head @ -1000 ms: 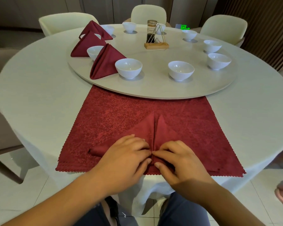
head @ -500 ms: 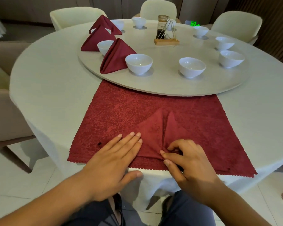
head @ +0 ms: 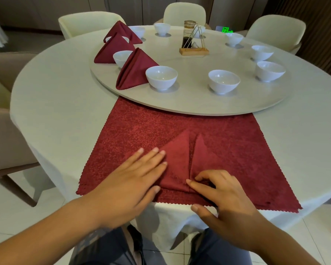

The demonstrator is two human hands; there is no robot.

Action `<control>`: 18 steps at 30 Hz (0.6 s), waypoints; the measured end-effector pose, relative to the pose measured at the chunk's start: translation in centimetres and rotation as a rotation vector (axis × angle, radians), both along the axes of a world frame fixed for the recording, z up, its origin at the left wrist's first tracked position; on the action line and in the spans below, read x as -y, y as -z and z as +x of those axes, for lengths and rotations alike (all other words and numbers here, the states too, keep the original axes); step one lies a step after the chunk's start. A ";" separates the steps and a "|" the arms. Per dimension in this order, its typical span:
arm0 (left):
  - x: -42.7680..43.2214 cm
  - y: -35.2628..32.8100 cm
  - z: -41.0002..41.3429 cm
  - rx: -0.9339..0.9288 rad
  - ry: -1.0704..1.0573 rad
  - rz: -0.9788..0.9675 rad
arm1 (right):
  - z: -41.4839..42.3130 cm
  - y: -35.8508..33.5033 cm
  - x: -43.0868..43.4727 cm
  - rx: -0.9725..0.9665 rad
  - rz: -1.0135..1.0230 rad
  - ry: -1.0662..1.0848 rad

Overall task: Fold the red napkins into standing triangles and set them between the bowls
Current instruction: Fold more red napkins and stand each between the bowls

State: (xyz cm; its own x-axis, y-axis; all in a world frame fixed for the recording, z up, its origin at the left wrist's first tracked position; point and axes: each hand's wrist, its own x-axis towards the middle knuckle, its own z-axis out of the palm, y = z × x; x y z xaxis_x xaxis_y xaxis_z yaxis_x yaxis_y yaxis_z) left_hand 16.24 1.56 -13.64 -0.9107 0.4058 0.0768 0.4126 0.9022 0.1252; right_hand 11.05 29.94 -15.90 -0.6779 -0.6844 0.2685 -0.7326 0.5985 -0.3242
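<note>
Left hand (head: 130,184) lies flat, fingers straight, pressing the part-folded red napkin (head: 180,155); right hand (head: 224,194), fingers curled, appears to pinch its lower fold.

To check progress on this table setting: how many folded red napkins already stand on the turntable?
3, all on the turntable left: front napkin beside the near-left bowl, middle napkin, back napkin. None seems hidden.

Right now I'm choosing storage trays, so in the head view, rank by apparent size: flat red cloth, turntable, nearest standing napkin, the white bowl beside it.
1. Flat red cloth and turntable: unsure, since the cloth is nearer the camera.
2. Nearest standing napkin.
3. White bowl beside it.
</note>
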 end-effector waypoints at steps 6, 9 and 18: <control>-4.2 -1.0 -5.0 0.278 0.230 0.097 | 0.3 0.1 -0.3 -0.050 0.010 -0.034; -4.8 -0.4 -7.2 0.299 0.199 0.048 | 0.4 0.2 -0.2 -0.072 0.023 -0.026; -5.2 0.4 -13.2 0.277 0.127 -0.118 | 0.2 0.0 0.1 -0.051 0.000 -0.014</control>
